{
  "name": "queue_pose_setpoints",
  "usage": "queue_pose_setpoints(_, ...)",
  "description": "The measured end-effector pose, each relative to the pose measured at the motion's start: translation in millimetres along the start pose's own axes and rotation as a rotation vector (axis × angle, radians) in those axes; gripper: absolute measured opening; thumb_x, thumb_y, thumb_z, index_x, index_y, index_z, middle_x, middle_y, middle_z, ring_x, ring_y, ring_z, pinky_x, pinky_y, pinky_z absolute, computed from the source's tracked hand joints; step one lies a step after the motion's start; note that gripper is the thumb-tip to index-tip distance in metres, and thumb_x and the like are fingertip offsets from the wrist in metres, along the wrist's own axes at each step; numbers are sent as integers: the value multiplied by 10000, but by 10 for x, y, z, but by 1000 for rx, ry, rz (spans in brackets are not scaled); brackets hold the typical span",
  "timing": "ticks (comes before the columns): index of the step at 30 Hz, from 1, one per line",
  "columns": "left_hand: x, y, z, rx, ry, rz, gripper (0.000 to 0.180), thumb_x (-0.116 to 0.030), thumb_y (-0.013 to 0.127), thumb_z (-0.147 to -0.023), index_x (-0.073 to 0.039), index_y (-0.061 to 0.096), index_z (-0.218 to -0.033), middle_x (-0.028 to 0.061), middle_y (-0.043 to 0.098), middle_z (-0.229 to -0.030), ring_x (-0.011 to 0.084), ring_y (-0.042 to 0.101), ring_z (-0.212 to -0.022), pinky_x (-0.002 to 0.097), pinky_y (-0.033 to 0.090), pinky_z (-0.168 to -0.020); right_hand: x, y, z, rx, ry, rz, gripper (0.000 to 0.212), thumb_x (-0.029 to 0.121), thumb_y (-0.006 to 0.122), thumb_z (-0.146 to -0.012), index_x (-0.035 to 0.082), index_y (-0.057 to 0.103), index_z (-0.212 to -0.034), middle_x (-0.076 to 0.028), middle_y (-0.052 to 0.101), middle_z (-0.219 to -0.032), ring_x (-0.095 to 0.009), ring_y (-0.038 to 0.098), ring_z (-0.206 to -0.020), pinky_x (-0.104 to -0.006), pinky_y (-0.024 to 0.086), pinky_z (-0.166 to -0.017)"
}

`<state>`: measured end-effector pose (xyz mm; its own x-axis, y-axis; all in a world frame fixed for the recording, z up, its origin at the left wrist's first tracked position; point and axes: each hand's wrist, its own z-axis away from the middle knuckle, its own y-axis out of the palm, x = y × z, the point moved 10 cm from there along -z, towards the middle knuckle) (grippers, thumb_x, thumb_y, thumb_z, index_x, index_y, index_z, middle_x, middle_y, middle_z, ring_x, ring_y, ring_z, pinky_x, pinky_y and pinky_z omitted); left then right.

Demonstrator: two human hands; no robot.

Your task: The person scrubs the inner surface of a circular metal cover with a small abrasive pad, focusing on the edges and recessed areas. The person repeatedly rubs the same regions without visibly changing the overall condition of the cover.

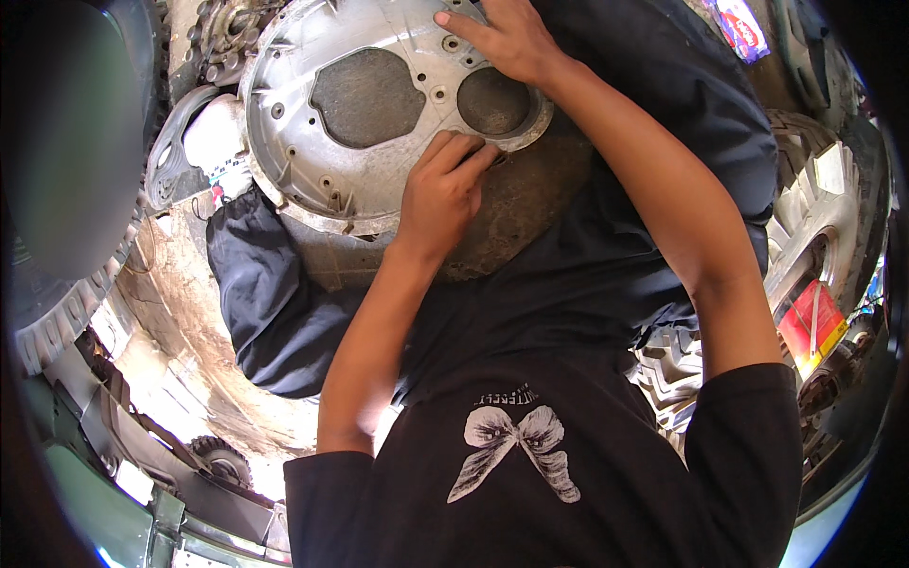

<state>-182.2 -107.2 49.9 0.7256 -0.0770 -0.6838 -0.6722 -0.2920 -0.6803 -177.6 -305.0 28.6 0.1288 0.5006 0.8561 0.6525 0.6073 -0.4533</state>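
Observation:
A round silver cast-metal housing (pixel 371 178) lies in front of me, with bolt holes, ribs and two large openings that show a grey surface beneath. My left hand (pixel 443 194) rests at its near edge, fingers curled in tightly near the smaller opening. Whatever may be between those fingertips is hidden. On the far right of the housing lies my right hand (pixel 516 40), its thumb stretched out to the left over the metal. The top edge of the picture cuts off part of that hand.
My dark-trousered legs (pixel 260 284) lie on both sides of the housing. Left stand a grey metal bracket (pixel 175 151) and a large dark round part (pixel 71 142). At right are a chunky-treaded tyre (pixel 805 218), a red and yellow box (pixel 812 322) and a purple packet (pixel 740 30).

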Motion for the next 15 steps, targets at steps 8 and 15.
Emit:
queue_pose_setpoints(8, -77, 130, -85, -112, -60, 10, 320, 67, 805, -791, -14, 793, -1101, 127, 725, -1042, 341, 692, -959, 445, 571, -826, 42, 13, -26, -12, -35, 53, 746, 228, 736, -983, 87, 437, -1651, -248, 568, -1415, -420, 576, -1331, -460, 463, -1151)
queue_pose_setpoints(15, -31, 98, -16, -167, -104, -11, 293, 51, 810, -808, -18, 795, -1092, 129, 729, -1035, 341, 696, -963, 450, 570, -848, 52, 16, -13, -10, -41, 46, 749, 234, 726, -986, 83, 430, -1657, -262, 558, -1448, -434, 565, -1356, -466, 459, -1159)
